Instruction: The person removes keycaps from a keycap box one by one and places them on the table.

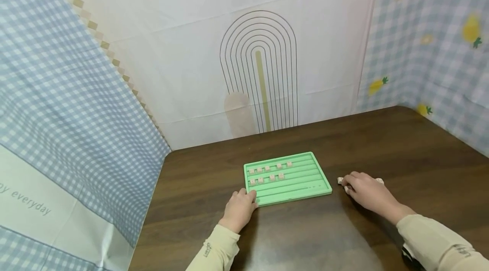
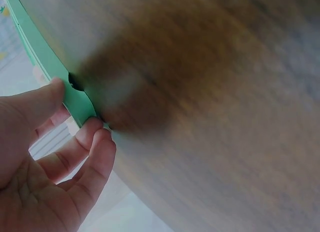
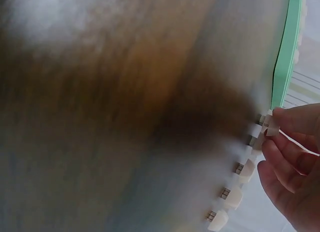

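White tile (image 3: 271,126) beyond right edge of green tray (image 1: 299,181) was pinched by right hand (image 1: 365,190); left hand (image 1: 240,209) gripped its near-left corner.

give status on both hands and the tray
Left grip holding tray, near left corner. Right grip pinching a tile, right of tray. Tray tiles in two rows. Loose tiles by right grip, no other obstacle seen.

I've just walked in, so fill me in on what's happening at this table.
A person's left grip holds the near left corner of a green tray on a brown table. The right grip pinches a small white block to the tray's right, with loose blocks close by. Nine pale blocks sit in two rows on the tray.
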Available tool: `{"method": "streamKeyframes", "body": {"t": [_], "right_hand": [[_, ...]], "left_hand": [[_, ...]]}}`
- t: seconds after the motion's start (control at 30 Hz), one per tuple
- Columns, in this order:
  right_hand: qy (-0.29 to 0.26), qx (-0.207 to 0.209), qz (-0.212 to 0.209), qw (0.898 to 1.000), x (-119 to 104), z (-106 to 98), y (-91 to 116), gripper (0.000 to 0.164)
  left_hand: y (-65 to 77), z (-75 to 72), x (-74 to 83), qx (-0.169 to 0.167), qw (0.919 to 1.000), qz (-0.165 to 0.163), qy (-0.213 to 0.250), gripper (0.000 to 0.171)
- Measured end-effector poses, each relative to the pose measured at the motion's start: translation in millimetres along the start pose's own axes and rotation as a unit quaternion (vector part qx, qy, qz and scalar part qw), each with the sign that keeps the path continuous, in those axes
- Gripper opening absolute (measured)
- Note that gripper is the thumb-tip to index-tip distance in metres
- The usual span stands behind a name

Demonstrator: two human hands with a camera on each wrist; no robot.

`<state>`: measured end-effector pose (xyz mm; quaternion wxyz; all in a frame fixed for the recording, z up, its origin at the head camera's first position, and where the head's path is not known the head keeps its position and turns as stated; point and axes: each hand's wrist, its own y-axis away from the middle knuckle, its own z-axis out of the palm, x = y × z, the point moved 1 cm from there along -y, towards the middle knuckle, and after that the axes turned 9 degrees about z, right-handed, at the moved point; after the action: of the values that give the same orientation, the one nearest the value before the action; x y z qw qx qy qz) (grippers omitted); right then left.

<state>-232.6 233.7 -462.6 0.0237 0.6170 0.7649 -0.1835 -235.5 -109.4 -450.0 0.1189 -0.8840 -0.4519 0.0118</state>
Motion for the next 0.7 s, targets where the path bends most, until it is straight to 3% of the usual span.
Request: {"method": "streamKeyframes", "body": {"t": [0.17, 0.43, 0.57, 0.7], "right_hand": [[-0.007, -0.002, -0.005, 1.000, -3.4, 3.7, 1.3, 0.007], [-0.020, -0.020, 0.021, 0.999, -1.3, -1.6, 4.3, 0.010], [-0.033, -0.020, 0.024, 0.999, -10.5, -9.1, -7.4, 0.012], [-0.052, -0.017, 0.004, 0.998, -38.0, -2.2, -29.7, 0.017]], "left_hand": [[2.2, -2.5, -0.6, -0.005, 0.9999, -0.001, 0.009, 0.025], [1.0, 0.2, 0.9, -0.007, 0.9999, 0.007, 0.003, 0.025], [0.9, 0.6, 0.7, 0.007, 0.9999, 0.013, -0.001, 0.024], [5.0, -1.0, -1.7, 0.008, 0.9999, 0.005, 0.003, 0.025]]}}
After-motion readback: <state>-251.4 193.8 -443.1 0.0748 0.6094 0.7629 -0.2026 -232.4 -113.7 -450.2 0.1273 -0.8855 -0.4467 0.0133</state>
